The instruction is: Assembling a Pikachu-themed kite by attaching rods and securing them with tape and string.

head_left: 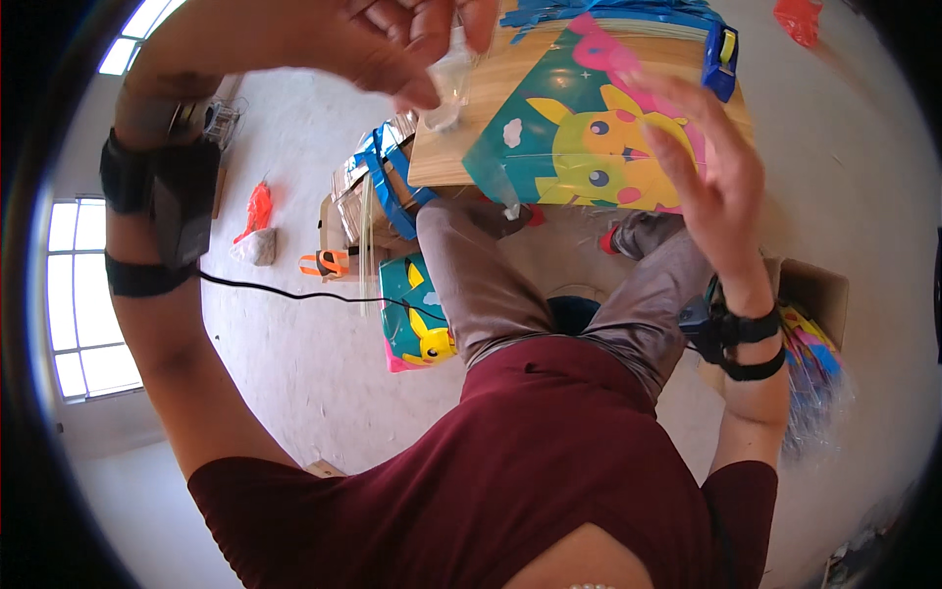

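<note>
My left hand is raised at the top, above the table's left side, with its fingers curled in toward the thumb. By its fingertips shows a clear plastic piece; whether it is held or lies behind them is hard to tell. My right hand hovers over the right part of a printed kite-like sheet, fingers stretched and apart, holding nothing. The sheet is green and pink with a yellow cartoon figure, and it lies on a wooden table. A scrap of clear film sticks out at its near edge.
A blue tape dispenser stands at the table's right, and blue strips lie along its far side. Taped cardboard and another printed sheet are at left. An open carton holds colourful plastic-wrapped items at right.
</note>
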The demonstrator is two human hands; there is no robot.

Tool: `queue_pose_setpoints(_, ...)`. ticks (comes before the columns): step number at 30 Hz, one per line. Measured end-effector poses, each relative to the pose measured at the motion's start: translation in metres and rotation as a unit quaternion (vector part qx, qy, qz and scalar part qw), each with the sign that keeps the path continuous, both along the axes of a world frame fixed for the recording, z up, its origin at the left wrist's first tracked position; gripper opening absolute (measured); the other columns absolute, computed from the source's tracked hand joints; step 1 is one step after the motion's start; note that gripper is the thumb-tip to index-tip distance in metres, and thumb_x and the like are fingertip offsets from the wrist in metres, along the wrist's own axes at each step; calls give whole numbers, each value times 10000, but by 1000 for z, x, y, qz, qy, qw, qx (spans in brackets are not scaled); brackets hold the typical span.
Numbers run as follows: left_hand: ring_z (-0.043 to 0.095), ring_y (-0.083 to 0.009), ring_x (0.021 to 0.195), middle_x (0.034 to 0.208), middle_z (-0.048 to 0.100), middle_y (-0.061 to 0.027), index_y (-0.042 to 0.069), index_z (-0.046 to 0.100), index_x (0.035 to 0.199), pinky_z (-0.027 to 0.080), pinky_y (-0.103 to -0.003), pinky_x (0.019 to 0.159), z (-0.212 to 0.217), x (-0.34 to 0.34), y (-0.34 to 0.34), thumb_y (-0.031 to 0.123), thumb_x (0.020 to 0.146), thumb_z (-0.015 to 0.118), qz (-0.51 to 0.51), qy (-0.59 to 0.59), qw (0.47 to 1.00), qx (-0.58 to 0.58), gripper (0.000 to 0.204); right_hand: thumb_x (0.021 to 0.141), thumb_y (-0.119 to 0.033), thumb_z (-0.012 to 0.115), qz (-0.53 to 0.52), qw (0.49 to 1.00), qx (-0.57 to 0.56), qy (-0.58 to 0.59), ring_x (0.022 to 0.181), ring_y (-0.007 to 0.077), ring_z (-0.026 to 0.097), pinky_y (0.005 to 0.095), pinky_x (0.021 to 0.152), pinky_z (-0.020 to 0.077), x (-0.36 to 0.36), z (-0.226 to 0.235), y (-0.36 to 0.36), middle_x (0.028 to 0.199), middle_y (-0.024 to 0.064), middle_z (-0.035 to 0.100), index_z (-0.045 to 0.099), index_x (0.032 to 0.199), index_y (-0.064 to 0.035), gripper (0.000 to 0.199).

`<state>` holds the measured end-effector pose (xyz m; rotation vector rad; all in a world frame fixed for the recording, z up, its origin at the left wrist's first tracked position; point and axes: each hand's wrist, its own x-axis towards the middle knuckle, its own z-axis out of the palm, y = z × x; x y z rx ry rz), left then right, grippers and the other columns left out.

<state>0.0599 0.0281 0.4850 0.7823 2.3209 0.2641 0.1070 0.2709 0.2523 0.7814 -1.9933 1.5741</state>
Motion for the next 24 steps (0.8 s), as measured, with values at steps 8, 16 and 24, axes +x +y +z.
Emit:
queue_pose_setpoints(8, 653, -95, 804, 868, 668, -32, -19, 629, 1064, 528, -226, 723, 0, -13, 55, 111, 858, 793, -92, -6, 991, 101, 294, 1025, -436, 553, 181, 965, -74, -172, 1063, 135, 613, 240, 908, 478, -15, 83, 8, 1176, 108, 652, 592, 1317, 10, 535)
queue_pose_setpoints(16, 611, -81, 795, 908, 690, -16, 28, 655, 1045, 479, -208, 691, 4, -26, 88, 189, 863, 803, -153, -15, 979, 131, 285, 968, -422, 644, 234, 945, -110, -201, 1048, 117, 648, 253, 972, 459, -26, 78, 35, 1137, 48, 717, 688, 1200, -50, 440)
queue_pose_setpoints(24, 538, -45, 796, 893, 646, 33, 35, 658, 1032, 425, -195, 690, -6, -48, 115, 208, 870, 801, -178, -72, 965, 178, 277, 912, -247, 748, 234, 931, -113, -255, 1021, 98, 654, 250, 919, 496, -25, 79, 65, 1086, 34, 717, 697, 1126, -56, 291)
